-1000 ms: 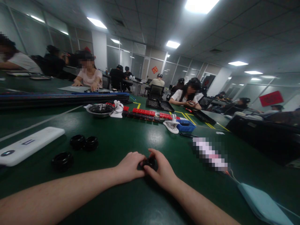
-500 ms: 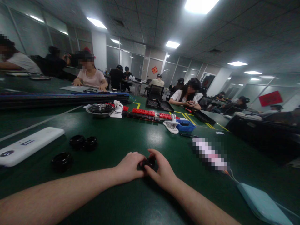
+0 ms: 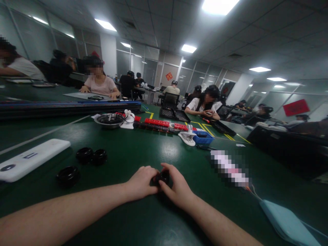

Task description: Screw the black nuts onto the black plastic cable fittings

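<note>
Between my two hands, low over the green table (image 3: pixel 123 218), is a small glossy black ring-shaped part (image 3: pixel 163 177). My left hand (image 3: pixel 143 182) closes on its left side, with the fingertips partly hidden. From the right, my right hand (image 3: pixel 178 186) grips the same part between thumb and fingers. Off to the left lie similar parts: a black ring (image 3: pixel 68 176) nearest me, and behind it another black ring (image 3: pixel 84 155) beside a third black ring (image 3: pixel 99 156).
A white oblong device (image 3: pixel 36 159) lies at left. Farther back are a metal bowl (image 3: pixel 109 121) with cables, red power strips (image 3: pixel 156 122), a white clip (image 3: pixel 188 136) and a blue bin (image 3: pixel 203 137). A light-blue case (image 3: pixel 287 222) sits at right. People work at tables beyond.
My hands stay almost in place on the black ring-shaped part; the right fingers shift very slightly. Across the table, a person's hands move a little.
</note>
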A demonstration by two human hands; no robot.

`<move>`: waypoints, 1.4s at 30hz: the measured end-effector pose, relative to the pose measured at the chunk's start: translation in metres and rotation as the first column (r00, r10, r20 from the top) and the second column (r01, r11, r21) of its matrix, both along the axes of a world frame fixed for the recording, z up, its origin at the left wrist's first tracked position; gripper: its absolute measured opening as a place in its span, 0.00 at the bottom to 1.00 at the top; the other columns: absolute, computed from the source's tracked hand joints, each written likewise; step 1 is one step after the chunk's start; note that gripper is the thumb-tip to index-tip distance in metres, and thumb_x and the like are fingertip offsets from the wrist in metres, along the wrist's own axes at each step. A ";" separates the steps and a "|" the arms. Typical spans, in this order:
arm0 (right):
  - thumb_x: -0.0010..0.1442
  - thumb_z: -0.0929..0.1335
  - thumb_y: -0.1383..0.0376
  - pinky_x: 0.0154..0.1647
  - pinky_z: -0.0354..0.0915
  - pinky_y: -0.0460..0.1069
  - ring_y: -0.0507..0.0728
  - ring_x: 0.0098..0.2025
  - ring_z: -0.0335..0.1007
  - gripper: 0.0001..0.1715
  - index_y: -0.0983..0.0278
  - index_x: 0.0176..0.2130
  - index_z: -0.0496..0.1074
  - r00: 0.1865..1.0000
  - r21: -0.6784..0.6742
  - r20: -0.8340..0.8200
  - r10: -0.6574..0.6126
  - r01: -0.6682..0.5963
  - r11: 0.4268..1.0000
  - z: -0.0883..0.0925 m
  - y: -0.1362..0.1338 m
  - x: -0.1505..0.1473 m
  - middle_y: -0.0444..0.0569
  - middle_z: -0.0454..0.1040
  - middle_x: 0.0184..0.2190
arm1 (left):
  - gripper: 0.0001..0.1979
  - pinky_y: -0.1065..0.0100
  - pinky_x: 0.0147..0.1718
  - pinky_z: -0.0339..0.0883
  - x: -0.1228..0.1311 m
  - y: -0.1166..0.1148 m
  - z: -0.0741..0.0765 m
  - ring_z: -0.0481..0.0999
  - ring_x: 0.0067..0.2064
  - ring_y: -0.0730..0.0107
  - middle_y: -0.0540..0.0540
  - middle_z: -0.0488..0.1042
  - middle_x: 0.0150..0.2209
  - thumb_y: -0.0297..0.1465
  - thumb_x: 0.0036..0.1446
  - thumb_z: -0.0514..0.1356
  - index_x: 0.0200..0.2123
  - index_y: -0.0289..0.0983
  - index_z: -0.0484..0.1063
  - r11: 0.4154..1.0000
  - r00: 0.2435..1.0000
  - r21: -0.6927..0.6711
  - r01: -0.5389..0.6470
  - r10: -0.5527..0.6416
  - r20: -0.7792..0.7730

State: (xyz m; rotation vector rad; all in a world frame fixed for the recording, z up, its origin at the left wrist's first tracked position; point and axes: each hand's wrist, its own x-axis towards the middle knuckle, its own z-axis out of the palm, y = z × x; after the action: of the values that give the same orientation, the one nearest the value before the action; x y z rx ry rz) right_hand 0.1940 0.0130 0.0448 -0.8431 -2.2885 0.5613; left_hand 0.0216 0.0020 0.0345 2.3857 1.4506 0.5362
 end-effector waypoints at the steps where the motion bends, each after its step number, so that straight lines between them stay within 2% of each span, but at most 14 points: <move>1: 0.50 0.63 0.73 0.50 0.61 0.55 0.57 0.47 0.63 0.30 0.64 0.53 0.56 1.000 0.001 -0.002 0.031 -0.031 1.000 0.000 0.000 0.000 0.52 0.67 0.44 | 0.11 0.67 0.33 0.59 0.000 0.000 -0.001 0.68 0.34 0.63 0.49 0.70 0.30 0.38 0.47 0.59 0.30 0.37 0.67 1.000 1.000 0.000 -0.002 0.002 -0.001; 4: 0.48 0.63 0.75 0.53 0.58 0.56 0.58 0.51 0.61 0.35 0.64 0.56 0.52 0.996 -0.010 0.015 0.084 -0.084 0.996 0.000 -0.002 0.001 0.54 0.64 0.50 | 0.09 0.67 0.34 0.59 -0.001 0.001 -0.003 0.67 0.34 0.63 0.48 0.69 0.30 0.36 0.46 0.60 0.29 0.36 0.67 1.000 1.000 0.005 -0.007 0.007 -0.003; 6: 0.47 0.65 0.73 0.53 0.58 0.56 0.59 0.52 0.60 0.37 0.64 0.56 0.52 0.998 -0.011 0.030 0.048 -0.048 0.999 0.000 -0.002 0.001 0.54 0.63 0.50 | 0.09 0.67 0.33 0.58 -0.001 0.001 -0.003 0.67 0.34 0.64 0.49 0.69 0.30 0.35 0.45 0.60 0.28 0.36 0.66 1.000 1.000 0.006 -0.008 0.008 -0.004; 9: 0.48 0.67 0.69 0.49 0.61 0.56 0.59 0.46 0.64 0.33 0.65 0.53 0.56 0.998 -0.015 0.032 -0.059 0.059 0.998 0.000 -0.001 0.000 0.53 0.66 0.44 | 0.09 0.68 0.32 0.58 -0.001 0.000 -0.001 0.67 0.33 0.64 0.50 0.69 0.29 0.36 0.45 0.60 0.28 0.37 0.66 1.000 1.000 0.006 0.003 -0.003 -0.001; 11: 0.50 0.67 0.69 0.46 0.63 0.55 0.58 0.42 0.65 0.29 0.65 0.51 0.58 0.997 -0.011 0.010 -0.082 0.082 0.997 0.000 0.000 0.000 0.51 0.68 0.40 | 0.11 0.68 0.32 0.58 -0.001 0.000 0.000 0.68 0.33 0.64 0.51 0.69 0.28 0.39 0.47 0.60 0.28 0.37 0.66 1.000 1.000 0.008 0.009 -0.009 0.006; 14: 0.51 0.64 0.70 0.47 0.63 0.54 0.57 0.44 0.65 0.26 0.63 0.51 0.58 0.999 0.028 -0.048 -0.023 0.025 0.999 -0.002 0.000 0.001 0.50 0.68 0.41 | 0.12 0.67 0.32 0.58 0.000 0.000 0.000 0.68 0.34 0.64 0.50 0.70 0.29 0.40 0.47 0.59 0.30 0.37 0.67 1.000 1.000 0.011 0.007 -0.007 0.015; 17: 0.50 0.63 0.73 0.50 0.61 0.55 0.57 0.47 0.64 0.30 0.62 0.53 0.56 0.999 0.045 -0.043 0.031 -0.029 0.999 -0.003 -0.001 0.002 0.51 0.67 0.45 | 0.11 0.67 0.33 0.58 -0.001 0.000 -0.002 0.68 0.34 0.64 0.49 0.70 0.30 0.38 0.47 0.60 0.31 0.37 0.68 1.000 1.000 0.011 0.003 -0.003 0.015; 20: 0.48 0.65 0.72 0.50 0.60 0.56 0.59 0.49 0.62 0.35 0.63 0.55 0.54 1.000 0.022 0.023 -0.008 0.007 1.000 -0.001 -0.001 0.001 0.53 0.65 0.47 | 0.09 0.68 0.32 0.58 -0.001 0.000 -0.001 0.68 0.33 0.64 0.50 0.70 0.29 0.35 0.45 0.60 0.29 0.37 0.67 1.000 1.000 0.010 0.000 0.000 0.014; 24: 0.49 0.67 0.67 0.45 0.63 0.55 0.58 0.43 0.66 0.28 0.65 0.50 0.60 0.995 -0.011 0.035 -0.089 0.090 0.996 0.000 0.001 -0.001 0.52 0.68 0.40 | 0.10 0.68 0.32 0.58 0.000 -0.001 0.002 0.68 0.33 0.65 0.52 0.70 0.29 0.37 0.46 0.60 0.31 0.38 0.67 1.000 1.000 0.005 0.008 -0.008 0.017; 26: 0.51 0.66 0.68 0.44 0.64 0.54 0.57 0.42 0.67 0.24 0.65 0.49 0.61 0.997 0.000 -0.003 -0.077 0.077 0.997 -0.001 0.002 0.000 0.51 0.69 0.39 | 0.11 0.68 0.32 0.58 0.000 -0.002 0.002 0.68 0.33 0.65 0.51 0.70 0.29 0.39 0.47 0.60 0.30 0.38 0.67 1.000 1.000 0.003 0.006 -0.006 0.015; 29: 0.52 0.64 0.70 0.47 0.62 0.54 0.57 0.44 0.66 0.25 0.64 0.50 0.59 0.998 0.024 -0.051 -0.021 0.022 0.999 -0.002 0.001 0.001 0.51 0.69 0.41 | 0.13 0.67 0.33 0.59 0.000 -0.001 0.001 0.68 0.34 0.64 0.50 0.70 0.30 0.41 0.47 0.60 0.30 0.37 0.67 1.000 1.000 0.000 0.002 -0.002 0.005; 34: 0.49 0.65 0.73 0.52 0.58 0.56 0.58 0.51 0.61 0.37 0.64 0.56 0.52 0.997 -0.019 0.018 0.076 -0.076 0.997 0.000 -0.002 0.002 0.53 0.65 0.49 | 0.10 0.67 0.34 0.59 0.000 0.001 -0.002 0.68 0.34 0.64 0.49 0.70 0.30 0.36 0.45 0.61 0.29 0.36 0.67 1.000 1.000 0.001 -0.010 0.010 -0.009; 37: 0.47 0.69 0.68 0.52 0.57 0.57 0.60 0.51 0.60 0.40 0.64 0.57 0.51 0.998 -0.020 0.057 -0.001 0.002 1.000 0.002 -0.002 0.001 0.55 0.63 0.50 | 0.10 0.68 0.32 0.58 0.000 0.001 -0.001 0.68 0.34 0.64 0.50 0.70 0.29 0.35 0.44 0.61 0.29 0.37 0.66 1.000 1.000 -0.002 0.003 -0.003 -0.007; 42: 0.48 0.68 0.66 0.45 0.63 0.55 0.58 0.41 0.66 0.33 0.65 0.53 0.57 0.992 -0.049 0.050 -0.120 0.122 0.991 -0.001 0.003 0.000 0.51 0.67 0.39 | 0.09 0.68 0.33 0.58 0.000 -0.001 0.003 0.68 0.34 0.65 0.52 0.70 0.29 0.36 0.46 0.60 0.31 0.39 0.67 1.000 1.000 -0.005 0.016 -0.016 0.004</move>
State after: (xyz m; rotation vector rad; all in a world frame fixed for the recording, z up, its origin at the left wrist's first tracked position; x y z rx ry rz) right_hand 0.1939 0.0157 0.0435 -1.0232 -2.2552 0.5541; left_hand 0.0220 0.0009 0.0378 2.3890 1.4282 0.5317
